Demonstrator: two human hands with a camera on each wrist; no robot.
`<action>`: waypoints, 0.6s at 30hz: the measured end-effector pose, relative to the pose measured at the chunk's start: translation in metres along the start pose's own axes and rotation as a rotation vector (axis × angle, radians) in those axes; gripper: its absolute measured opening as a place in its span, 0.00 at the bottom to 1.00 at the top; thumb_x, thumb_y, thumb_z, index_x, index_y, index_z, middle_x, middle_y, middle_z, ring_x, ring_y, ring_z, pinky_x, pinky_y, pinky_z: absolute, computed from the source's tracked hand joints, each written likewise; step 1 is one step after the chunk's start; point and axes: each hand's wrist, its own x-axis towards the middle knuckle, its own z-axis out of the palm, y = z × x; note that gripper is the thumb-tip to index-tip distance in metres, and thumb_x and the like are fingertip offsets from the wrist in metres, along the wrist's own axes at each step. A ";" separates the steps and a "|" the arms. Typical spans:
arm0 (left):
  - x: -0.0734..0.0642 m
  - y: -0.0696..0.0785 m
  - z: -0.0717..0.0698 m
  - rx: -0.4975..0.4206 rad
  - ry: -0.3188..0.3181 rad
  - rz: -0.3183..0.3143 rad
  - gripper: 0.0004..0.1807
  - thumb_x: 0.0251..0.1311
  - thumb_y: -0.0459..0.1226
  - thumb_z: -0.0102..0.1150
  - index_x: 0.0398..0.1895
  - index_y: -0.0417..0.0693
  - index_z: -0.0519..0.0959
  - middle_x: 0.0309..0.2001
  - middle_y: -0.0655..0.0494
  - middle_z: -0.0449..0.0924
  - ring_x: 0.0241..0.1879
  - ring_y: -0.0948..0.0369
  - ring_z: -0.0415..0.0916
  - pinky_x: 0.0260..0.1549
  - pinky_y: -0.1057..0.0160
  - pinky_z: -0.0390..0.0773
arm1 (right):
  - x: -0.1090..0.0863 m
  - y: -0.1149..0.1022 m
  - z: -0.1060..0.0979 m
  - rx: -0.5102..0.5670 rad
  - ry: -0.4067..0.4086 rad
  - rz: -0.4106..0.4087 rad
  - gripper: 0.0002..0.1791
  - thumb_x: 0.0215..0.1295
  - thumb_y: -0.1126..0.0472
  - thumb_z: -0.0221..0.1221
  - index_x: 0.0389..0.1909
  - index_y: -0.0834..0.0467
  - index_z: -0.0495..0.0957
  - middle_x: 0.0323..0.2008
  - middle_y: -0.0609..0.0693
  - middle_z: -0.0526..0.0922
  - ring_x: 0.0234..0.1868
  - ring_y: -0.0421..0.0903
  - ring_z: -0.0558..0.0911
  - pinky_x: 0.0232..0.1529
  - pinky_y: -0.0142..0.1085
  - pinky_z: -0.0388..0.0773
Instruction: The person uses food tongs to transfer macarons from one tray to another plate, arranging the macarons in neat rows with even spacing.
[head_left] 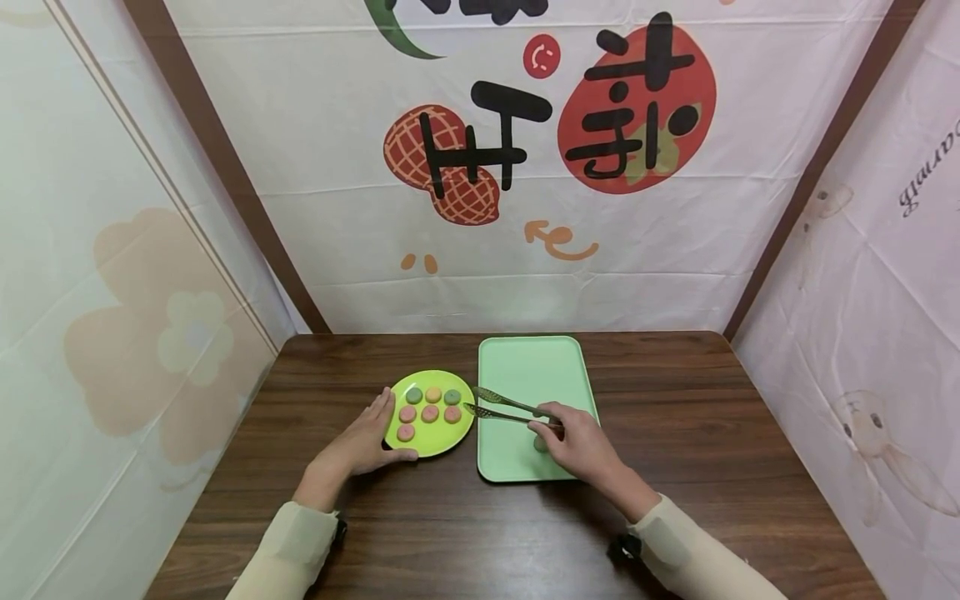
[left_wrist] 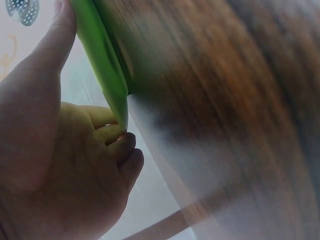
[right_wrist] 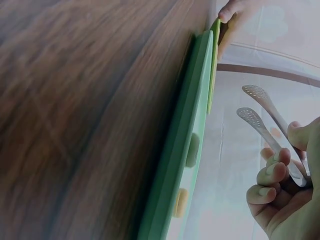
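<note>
My left hand holds a lime-green round plate by its left rim, fingers along the side and thumb at the front edge. Small pink, green and yellow macarons lie on the plate. My right hand grips metal tongs with pierced tips. Those tips are spread apart with nothing between them, above the plate's right rim and the tray's left edge. Below the right hand, on the mint-green tray, sit a green macaron and a yellow macaron; the hand hides the yellow one in the head view.
The tray stands right of the plate on a dark wooden table. White printed cloth walls rise behind the table and along both sides.
</note>
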 end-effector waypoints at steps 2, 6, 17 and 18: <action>0.000 0.000 0.000 0.000 -0.004 -0.001 0.72 0.60 0.68 0.70 0.86 0.31 0.40 0.87 0.33 0.35 0.84 0.33 0.41 0.80 0.35 0.53 | -0.002 0.002 -0.003 -0.002 0.001 0.011 0.15 0.75 0.54 0.69 0.53 0.59 0.87 0.23 0.35 0.78 0.22 0.31 0.70 0.28 0.32 0.74; -0.001 0.001 -0.001 0.001 -0.012 -0.001 0.73 0.60 0.68 0.70 0.86 0.31 0.40 0.87 0.33 0.34 0.84 0.33 0.40 0.80 0.34 0.52 | -0.005 0.006 -0.010 0.000 -0.006 0.030 0.17 0.76 0.52 0.68 0.54 0.61 0.86 0.21 0.34 0.75 0.21 0.31 0.68 0.26 0.31 0.72; -0.001 0.003 -0.002 0.018 -0.011 0.005 0.73 0.60 0.69 0.70 0.86 0.30 0.41 0.86 0.32 0.35 0.84 0.35 0.40 0.80 0.35 0.52 | -0.015 0.015 -0.025 -0.001 0.026 0.001 0.14 0.74 0.55 0.70 0.51 0.61 0.87 0.23 0.36 0.78 0.21 0.29 0.68 0.23 0.30 0.70; -0.001 0.003 -0.001 0.016 -0.010 0.007 0.73 0.60 0.69 0.70 0.86 0.29 0.41 0.86 0.32 0.35 0.84 0.34 0.41 0.80 0.35 0.52 | -0.017 0.016 -0.025 -0.007 0.026 -0.004 0.14 0.74 0.56 0.70 0.51 0.62 0.87 0.26 0.38 0.82 0.23 0.29 0.70 0.24 0.30 0.72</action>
